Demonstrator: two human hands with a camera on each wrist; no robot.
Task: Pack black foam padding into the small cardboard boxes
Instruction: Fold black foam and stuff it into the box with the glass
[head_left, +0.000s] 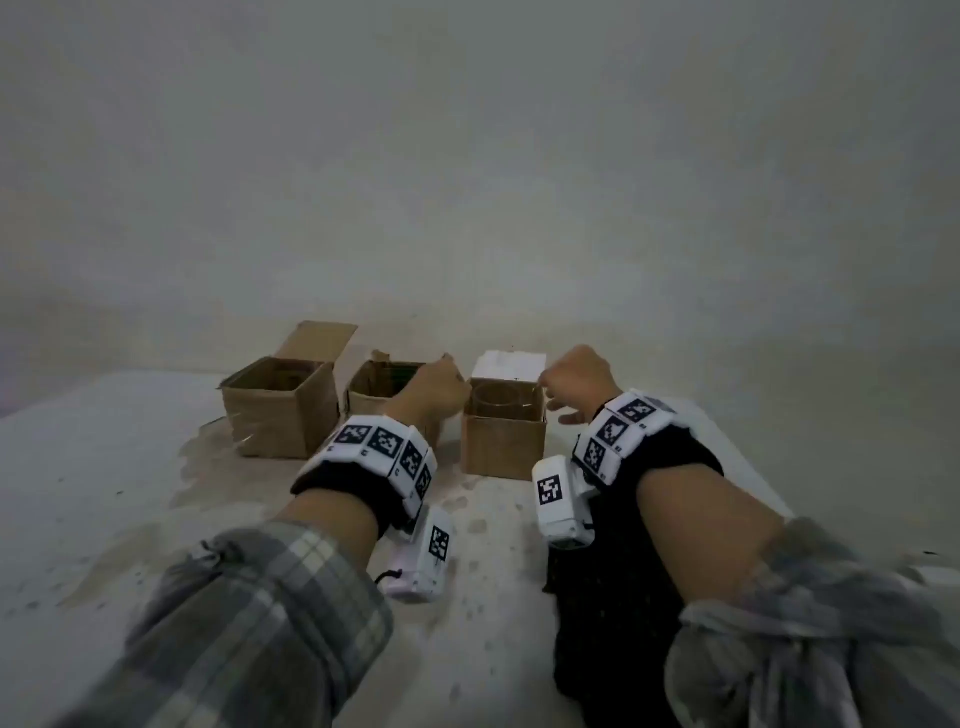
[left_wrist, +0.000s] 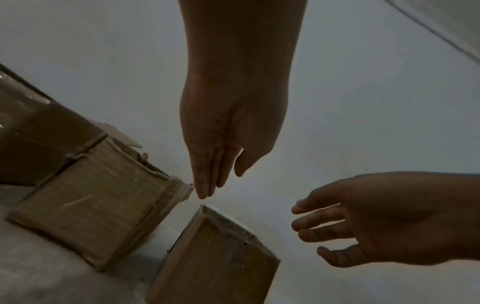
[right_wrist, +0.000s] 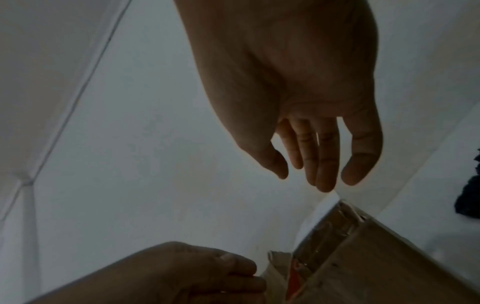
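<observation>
Three small open cardboard boxes stand in a row at the back of the table: the left box (head_left: 280, 410), the middle box (head_left: 371, 392) and the right box (head_left: 503, 444). The right box has a white flap (head_left: 511, 366) raised behind it and something round inside. My left hand (head_left: 439, 382) (left_wrist: 223, 185) hovers over the gap between the middle and right boxes, fingers straight and empty. My right hand (head_left: 569, 395) (right_wrist: 303, 181) hangs just right of the right box, fingers loosely spread, holding nothing. Black foam (head_left: 613, 597) lies on the near right of the table, partly under my right forearm.
The white table (head_left: 104, 493) is stained and ends at a plain wall behind the boxes. The left box has a tall flap (head_left: 317, 340) standing up at its back. The table's right edge (head_left: 748, 457) runs close beside my right arm.
</observation>
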